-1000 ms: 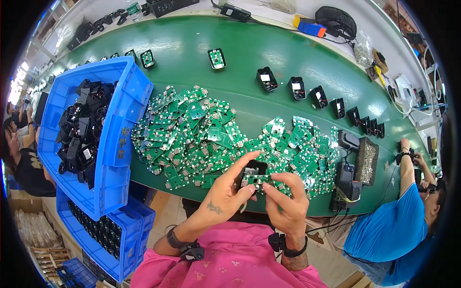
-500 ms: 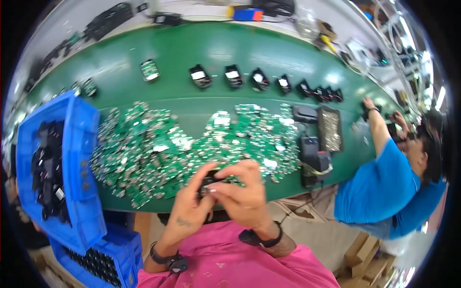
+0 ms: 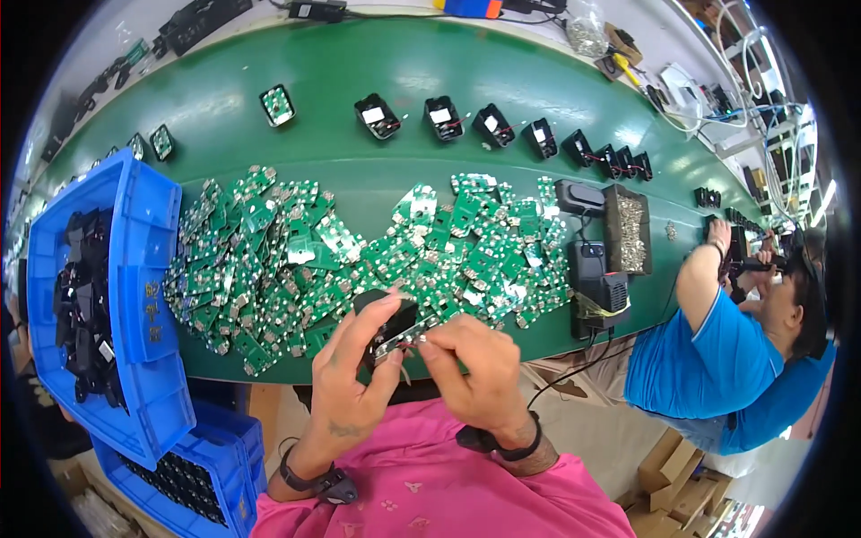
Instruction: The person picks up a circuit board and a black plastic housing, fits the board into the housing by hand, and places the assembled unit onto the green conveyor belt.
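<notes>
My left hand (image 3: 348, 381) grips a small black plastic case (image 3: 396, 318), fingers round its sides, tilted over the near edge of the board pile. A silvery strip with components and a bit of red wire show along its near side. Thumb and forefinger of my right hand (image 3: 480, 369) pinch together at that side; what they hold is too small to make out. Just beyond both hands spreads a heap of green circuit boards (image 3: 269, 260) on the green table (image 3: 359, 202).
Black cases (image 3: 444, 118) with red wires line the far side; one case (image 3: 277, 106) holds a green board. At left are blue crates (image 3: 148, 296) of black parts. A tray of small metal parts (image 3: 630, 229) and a black device (image 3: 596, 282) stand right, near a co-worker in blue (image 3: 708, 350).
My hands have turned the black case so that more of it shows. My right hand has shifted slightly right and down, still pinching. The co-worker's arm has drawn lower.
</notes>
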`<state>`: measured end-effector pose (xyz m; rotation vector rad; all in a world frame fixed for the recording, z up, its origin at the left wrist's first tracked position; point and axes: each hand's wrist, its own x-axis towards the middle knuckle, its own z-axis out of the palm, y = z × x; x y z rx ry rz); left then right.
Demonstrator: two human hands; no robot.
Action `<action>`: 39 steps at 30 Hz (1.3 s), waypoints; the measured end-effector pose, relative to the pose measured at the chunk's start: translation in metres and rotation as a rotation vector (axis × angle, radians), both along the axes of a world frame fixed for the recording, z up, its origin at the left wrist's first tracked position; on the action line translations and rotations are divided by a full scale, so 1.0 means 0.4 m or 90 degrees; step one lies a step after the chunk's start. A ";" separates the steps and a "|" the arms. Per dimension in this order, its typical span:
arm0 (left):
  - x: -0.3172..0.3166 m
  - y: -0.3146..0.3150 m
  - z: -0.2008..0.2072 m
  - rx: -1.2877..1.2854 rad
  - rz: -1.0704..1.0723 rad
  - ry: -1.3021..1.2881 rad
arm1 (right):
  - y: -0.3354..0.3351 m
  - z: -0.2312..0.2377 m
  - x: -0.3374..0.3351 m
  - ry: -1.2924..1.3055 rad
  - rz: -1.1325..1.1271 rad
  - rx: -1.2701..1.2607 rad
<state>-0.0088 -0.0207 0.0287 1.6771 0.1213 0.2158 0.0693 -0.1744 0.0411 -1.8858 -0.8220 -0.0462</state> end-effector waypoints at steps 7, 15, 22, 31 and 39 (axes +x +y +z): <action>0.020 -0.006 -0.015 0.009 -0.022 -0.041 | -0.023 -0.004 0.021 0.047 0.086 -0.004; 0.025 -0.017 -0.058 0.036 -0.032 0.027 | -0.022 -0.050 0.014 0.130 0.030 0.082; 0.101 -0.103 0.003 0.032 -0.074 0.091 | -0.122 -0.042 0.056 0.092 -0.025 0.065; 0.098 -0.096 -0.005 0.175 -0.193 -0.018 | -0.172 -0.032 0.100 0.114 0.079 0.072; 0.091 -0.124 0.002 0.128 -0.194 -0.038 | -0.197 -0.028 0.095 0.094 0.097 0.065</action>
